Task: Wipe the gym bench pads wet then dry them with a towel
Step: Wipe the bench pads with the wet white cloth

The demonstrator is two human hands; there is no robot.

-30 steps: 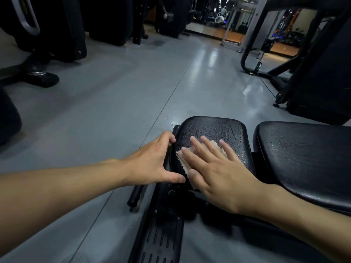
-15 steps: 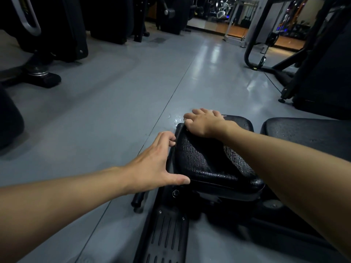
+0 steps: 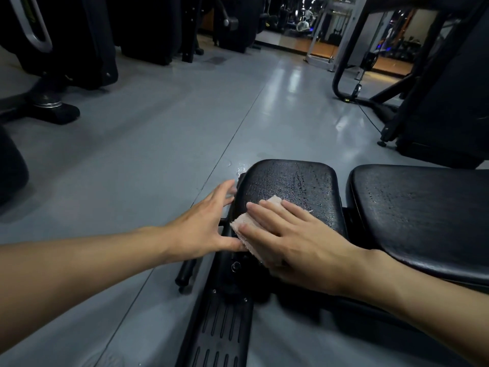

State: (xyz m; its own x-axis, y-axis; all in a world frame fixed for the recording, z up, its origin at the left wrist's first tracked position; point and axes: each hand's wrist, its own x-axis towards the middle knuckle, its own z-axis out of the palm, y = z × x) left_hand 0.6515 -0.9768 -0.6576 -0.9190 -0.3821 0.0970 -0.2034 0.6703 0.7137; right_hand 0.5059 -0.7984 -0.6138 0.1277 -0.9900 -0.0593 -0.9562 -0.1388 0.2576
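Bench pads occupy the lower right of the frame: a small seat pad (image 3: 293,178) at centre right and a larger back pad (image 3: 423,213) just beside it toward the right edge, with a narrow gap between them. Both are black and textured. The seat pad carries water droplets across its top.

Upper left: a dark gym machine (image 3: 79,43) stands on the grey floor (image 3: 148,144), its black foot (image 3: 57,113) at the left.

Left of centre: the left forearm enters from the left edge at mid height. The left hand (image 3: 203,229) is spread wide and holds nothing. Its fingertips reach the left edge of the seat pad. The thumb extends toward the near corner of the towel, but contact there cannot be confirmed. Below this hand a short black bar (image 3: 186,272) lies angled over the floor, and a ribbed footplate (image 3: 222,332) runs to the bottom edge.

Centre: a wet patch (image 3: 236,165) shows on the floor just off the far left corner of the seat pad. The towel (image 3: 244,225), small and pale pink, lies on the near left corner of the seat pad and overhangs its left edge. The right hand (image 3: 299,242) lies flat on the towel, fingers straight and close together, pressing rather than clutching. Much of the towel is hidden beneath it.

Upper right: a black machine (image 3: 449,107) stands well apart from the bench.
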